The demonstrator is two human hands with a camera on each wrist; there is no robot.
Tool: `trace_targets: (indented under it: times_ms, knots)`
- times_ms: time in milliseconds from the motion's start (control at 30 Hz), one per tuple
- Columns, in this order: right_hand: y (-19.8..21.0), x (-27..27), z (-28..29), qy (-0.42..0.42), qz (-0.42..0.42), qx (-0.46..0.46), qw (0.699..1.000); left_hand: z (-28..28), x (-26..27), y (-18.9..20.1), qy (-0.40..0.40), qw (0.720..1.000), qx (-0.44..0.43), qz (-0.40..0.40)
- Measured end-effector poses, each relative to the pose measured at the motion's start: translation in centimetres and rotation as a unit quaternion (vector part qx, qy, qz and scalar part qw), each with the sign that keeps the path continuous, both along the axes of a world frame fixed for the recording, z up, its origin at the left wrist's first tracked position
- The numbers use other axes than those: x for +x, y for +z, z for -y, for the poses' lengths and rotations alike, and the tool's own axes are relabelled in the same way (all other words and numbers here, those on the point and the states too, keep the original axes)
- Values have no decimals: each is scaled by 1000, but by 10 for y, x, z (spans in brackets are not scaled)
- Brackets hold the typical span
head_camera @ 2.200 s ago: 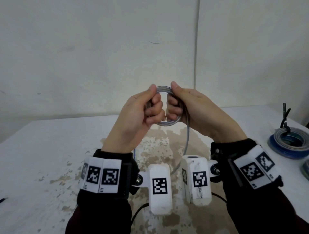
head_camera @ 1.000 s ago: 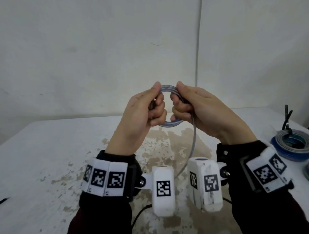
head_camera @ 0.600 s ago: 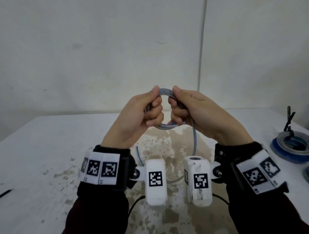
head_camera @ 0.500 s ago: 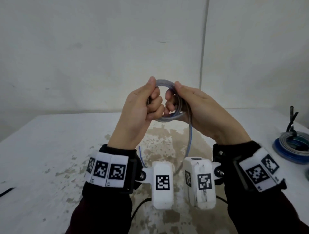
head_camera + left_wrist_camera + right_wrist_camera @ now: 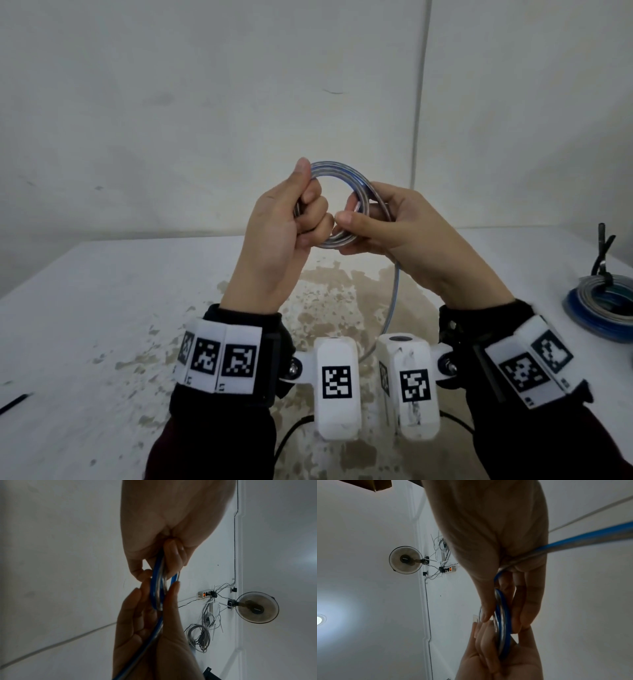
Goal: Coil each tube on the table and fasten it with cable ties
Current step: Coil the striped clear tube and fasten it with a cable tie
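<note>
White wall behind, stained white bench (image 5: 102,308) below. Left hand (image 5: 274,240) grips left side of blue-and-clear tube coil (image 5: 339,171), fingers (image 5: 315,209) curled tight round it. Right hand (image 5: 404,233) pinches coil's right side between thumb and fingers. Coil held up above bench; loose tail (image 5: 394,298) hangs down between wrists. Finished tied coil (image 5: 596,308) lies far right on bench.
</note>
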State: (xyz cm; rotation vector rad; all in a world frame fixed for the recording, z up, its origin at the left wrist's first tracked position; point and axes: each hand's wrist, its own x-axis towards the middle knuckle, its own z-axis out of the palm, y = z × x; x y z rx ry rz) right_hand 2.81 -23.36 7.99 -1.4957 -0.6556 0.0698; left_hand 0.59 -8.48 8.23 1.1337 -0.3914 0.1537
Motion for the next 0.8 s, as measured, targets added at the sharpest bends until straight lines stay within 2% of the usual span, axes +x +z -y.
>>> trace_targets:
  times_ms: [133,300,600,800]
  knots:
    - [-3,2,-2,-11,-29,-1,1000,3,-2,0,11,1000,8,15]
    - [0,1,-8,28,-85,60,994,0,-1,2,67,997,-46,20]
    - [3,-2,-4,24,-47,73,996,1,-2,2,103,995,6,12]
    - [2,-2,-3,16,-17,59,998,-2,-1,1,93,996,11,14]
